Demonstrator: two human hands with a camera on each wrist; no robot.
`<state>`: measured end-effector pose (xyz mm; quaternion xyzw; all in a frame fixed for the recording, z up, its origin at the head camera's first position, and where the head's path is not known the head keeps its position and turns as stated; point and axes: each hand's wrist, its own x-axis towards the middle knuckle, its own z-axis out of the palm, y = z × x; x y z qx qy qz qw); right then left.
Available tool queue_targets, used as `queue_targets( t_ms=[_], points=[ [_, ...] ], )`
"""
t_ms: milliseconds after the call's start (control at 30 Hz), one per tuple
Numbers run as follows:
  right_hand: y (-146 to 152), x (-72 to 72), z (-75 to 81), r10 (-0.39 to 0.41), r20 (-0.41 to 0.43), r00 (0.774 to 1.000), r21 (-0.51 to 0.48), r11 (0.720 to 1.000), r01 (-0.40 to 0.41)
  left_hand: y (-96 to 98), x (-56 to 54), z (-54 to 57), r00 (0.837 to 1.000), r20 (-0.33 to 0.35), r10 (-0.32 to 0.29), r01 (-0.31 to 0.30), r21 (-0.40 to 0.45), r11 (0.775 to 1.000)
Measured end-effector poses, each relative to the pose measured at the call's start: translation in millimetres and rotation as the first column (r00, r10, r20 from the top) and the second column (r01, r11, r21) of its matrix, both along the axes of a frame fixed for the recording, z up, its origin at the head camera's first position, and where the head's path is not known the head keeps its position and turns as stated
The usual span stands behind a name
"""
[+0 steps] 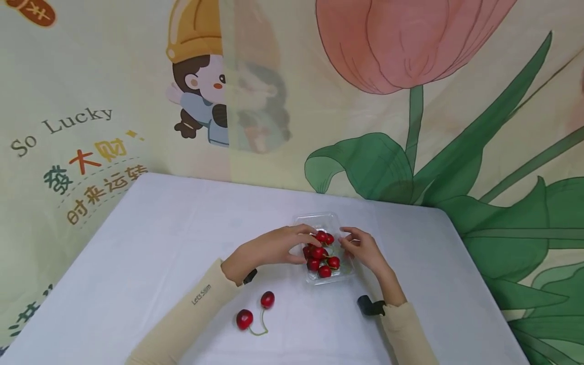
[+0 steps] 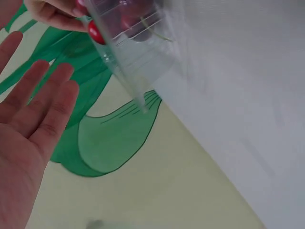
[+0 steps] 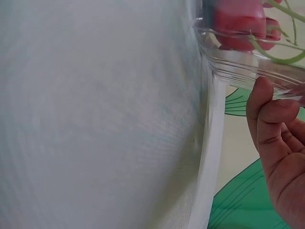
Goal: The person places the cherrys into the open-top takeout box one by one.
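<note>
A clear plastic box [image 1: 317,279] holds several red cherries [image 1: 317,252] with green stems. My left hand [image 1: 285,243] reaches over its left side, fingers spread and loosely bent above the fruit. In the left wrist view that left hand [image 2: 28,124] shows an open palm with nothing in it, apart from the box wall [image 2: 126,76]. My right hand [image 1: 362,248] is at the box's right edge, thumb and forefinger apart. The right wrist view shows its loosely bent fingers [image 3: 269,114] right at the transparent wall, close to a green stem [image 3: 276,58].
Two cherries [image 1: 244,319] joined by their stems lie on the white tablecloth [image 1: 191,218], left of and nearer than the box. Black wrist bands [image 1: 370,305] sit at both sleeves. A printed cloth backdrop [image 1: 274,167] stands behind the table's far edge.
</note>
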<state>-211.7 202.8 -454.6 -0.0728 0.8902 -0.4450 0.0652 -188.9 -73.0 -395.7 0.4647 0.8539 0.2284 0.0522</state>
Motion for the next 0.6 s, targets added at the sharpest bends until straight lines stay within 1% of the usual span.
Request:
queue_targets(
  t_ms=[167,267,367,467,567,600],
  points=[
    [0,-1.1,1.4,0.007,-0.025,1.0,-0.007,1.0,-0.007,-21.2,22.1,7.0,0.995,-0.101,-0.01,0.011,0.011,1.0],
    [-1,-3.2,2.1,0.015,-0.038,0.999,-0.009,1.0,-0.016,-33.0,33.5,9.2,0.991,-0.136,0.002,-0.001,0.003,1.0],
    [-2,-3.6,1.6,0.027,-0.031,0.999,-0.002,1.0,-0.028,-43.8,45.8,8.3,0.993,-0.114,0.017,-0.021,-0.033,0.999],
    [-2,-2.4,0.6,0.027,-0.019,0.999,0.016,1.0,-0.027,-53.0,59.0,4.1,0.998,-0.053,0.031,-0.035,-0.087,0.996],
    [-2,-2.2,-0.4,0.024,-0.017,1.0,0.028,0.999,-0.024,-62.0,70.3,-2.5,0.998,0.004,0.066,-0.065,-0.163,0.984],
    [-2,-2.5,-0.5,0.028,-0.021,0.999,0.029,0.999,-0.027,-64.9,73.3,-5.0,0.997,0.005,0.078,-0.075,-0.191,0.979]
  ],
)
